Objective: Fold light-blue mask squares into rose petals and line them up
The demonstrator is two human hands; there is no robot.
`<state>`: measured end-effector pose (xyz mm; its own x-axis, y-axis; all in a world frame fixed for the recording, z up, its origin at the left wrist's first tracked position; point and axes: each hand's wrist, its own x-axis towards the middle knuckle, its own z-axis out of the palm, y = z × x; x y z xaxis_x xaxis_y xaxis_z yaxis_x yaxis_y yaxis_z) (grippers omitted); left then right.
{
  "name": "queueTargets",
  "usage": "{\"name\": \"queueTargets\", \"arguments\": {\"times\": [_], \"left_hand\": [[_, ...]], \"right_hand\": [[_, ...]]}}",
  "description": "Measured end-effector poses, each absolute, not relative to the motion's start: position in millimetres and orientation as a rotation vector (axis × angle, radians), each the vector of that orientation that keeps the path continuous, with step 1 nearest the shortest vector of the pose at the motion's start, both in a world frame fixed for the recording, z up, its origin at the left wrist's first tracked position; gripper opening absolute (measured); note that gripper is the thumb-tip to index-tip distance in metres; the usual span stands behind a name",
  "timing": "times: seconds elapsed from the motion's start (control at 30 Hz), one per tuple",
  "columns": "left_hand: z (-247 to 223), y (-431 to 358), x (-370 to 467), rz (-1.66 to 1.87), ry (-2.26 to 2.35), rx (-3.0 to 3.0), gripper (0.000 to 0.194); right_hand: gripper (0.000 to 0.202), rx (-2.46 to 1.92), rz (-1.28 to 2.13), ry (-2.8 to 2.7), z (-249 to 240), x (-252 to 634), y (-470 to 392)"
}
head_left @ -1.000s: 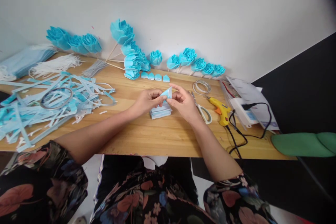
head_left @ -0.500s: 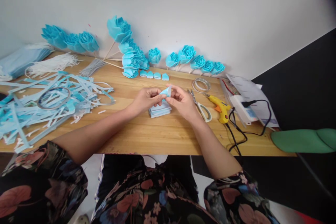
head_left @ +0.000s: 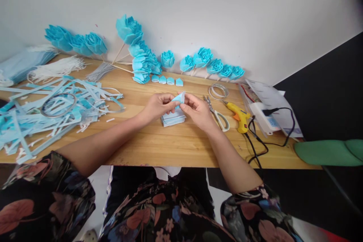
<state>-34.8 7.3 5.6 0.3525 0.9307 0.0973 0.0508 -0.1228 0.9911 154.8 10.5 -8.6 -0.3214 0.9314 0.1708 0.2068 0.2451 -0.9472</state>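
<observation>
Against the picture of half a second ago almost nothing has shifted; both hands sit in the same spot over the middle of the table, and the blue piece between them is tipped a little more upright.

The wooden table [head_left: 176, 147] is pale, smooth plank with a visible grain; on its far left lies a loose heap of cut strips [head_left: 56, 109], thin, flat and pale blue; along the far edge against the wall leans a row of paper flowers [head_left: 144, 58], layered blue petals on thin sticks; right of the hands lie scissors [head_left: 218, 115] with white handles, and beyond them a yellow glue gun [head_left: 238, 115] with a black cord.

The left hand [head_left: 157, 106] and right hand [head_left: 198, 110] are drawn together, fingertips pinching the folded blue piece [head_left: 179, 98] from either side; it is small, soft-looking and pointed, held just above a low stack of blue squares [head_left: 172, 118] that rests on the table right beneath the fingers.
</observation>
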Motion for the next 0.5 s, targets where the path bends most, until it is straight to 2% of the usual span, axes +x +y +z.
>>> {"name": "queueTargets", "arguments": {"times": [0.17,0.37,0.5], "left_hand": [[8,5,-34,0.959,0.962,1.488,0.023],[8,4,-33,0.956,0.961,1.564,0.022],[6,5,-33,0.961,0.953,1.585,0.024]], "right_hand": [[0.046,-1.048,1.179,-1.637,-5,154,10],[0.028,-1.044,1.167,-1.744,13,153,14],[0.02,-1.082,1.018,-1.883,21,154,18]]}}
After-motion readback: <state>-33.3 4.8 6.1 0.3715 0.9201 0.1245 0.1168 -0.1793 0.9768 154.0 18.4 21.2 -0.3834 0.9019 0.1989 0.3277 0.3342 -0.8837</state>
